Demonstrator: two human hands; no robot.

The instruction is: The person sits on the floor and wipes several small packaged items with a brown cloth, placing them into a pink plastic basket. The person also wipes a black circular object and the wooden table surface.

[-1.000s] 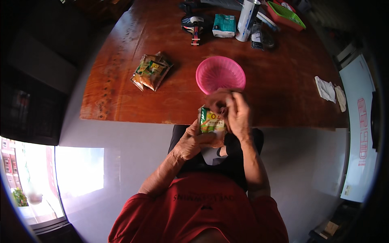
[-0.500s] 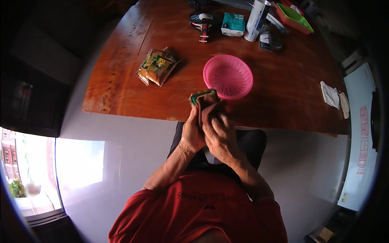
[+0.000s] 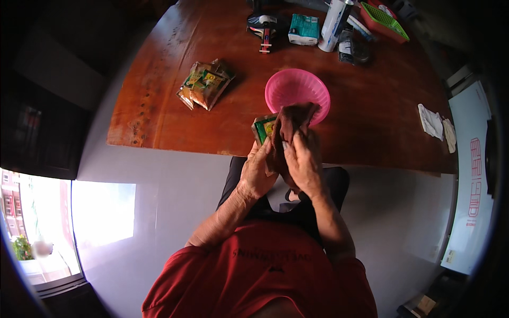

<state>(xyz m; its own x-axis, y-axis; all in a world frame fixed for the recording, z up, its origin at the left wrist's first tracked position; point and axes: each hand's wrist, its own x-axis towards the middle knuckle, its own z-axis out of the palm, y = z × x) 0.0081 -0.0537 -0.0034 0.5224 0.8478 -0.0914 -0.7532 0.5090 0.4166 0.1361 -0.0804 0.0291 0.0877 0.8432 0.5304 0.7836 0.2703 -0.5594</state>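
Note:
Just off the table's near edge, my left hand [image 3: 256, 170] grips a green and yellow plastic packet [image 3: 263, 129] by its lower part. A brown cloth [image 3: 290, 125] covers the packet's right side. My right hand [image 3: 304, 161] is closed on this cloth, which rises above the fingers and hangs down below them. Right behind the cloth stands a pink plastic bowl [image 3: 298, 80] with ribbed walls; the cloth hides part of its near rim. Farther left on the table lies a small pile of similar packets [image 3: 205, 87].
Along the far side of the wooden table [image 3: 159, 116] are a teal packet [image 3: 304, 29], a white cylinder [image 3: 335, 25], a dark item with a striped strap [image 3: 265, 33] and a red tray with a green basket [image 3: 385, 20]. White cloths [image 3: 432, 122] lie near the right edge.
The cloth has moved up and right with my right hand, now overlapping the bowl in view. More of the packet's printed face shows in my left hand.

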